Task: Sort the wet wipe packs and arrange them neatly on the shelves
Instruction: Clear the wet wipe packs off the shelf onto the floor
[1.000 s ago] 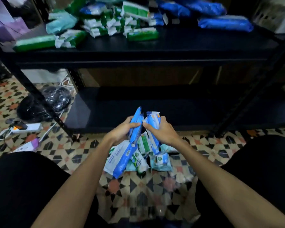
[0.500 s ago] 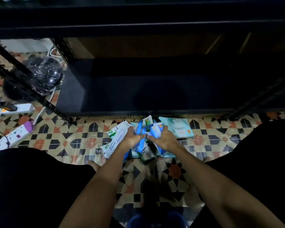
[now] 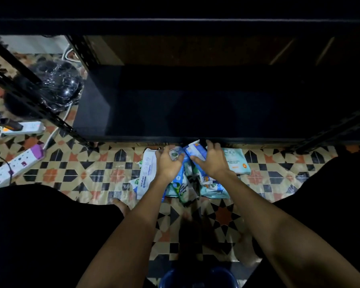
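Observation:
Several wet wipe packs lie in a heap on the patterned tile floor, just in front of the black bottom shelf. My left hand is down on the heap, fingers and thumb curled round a small teal pack. Beside it my right hand grips a blue and white pack, thumb under it and fingers over its top. A long white pack lies at the heap's left edge. At the right edge lies a pale teal pack.
The shelf's slanted black post crosses the left side. Left of it are a black plastic-wrapped bundle, two power strips and cables. A blue rounded object is at the bottom edge. My dark-clothed knees flank the heap.
My head has tipped down, so the upper shelf with its packs has left the view. Both hands have come down from chest height with the blue packs onto the floor heap near the shelf edge.

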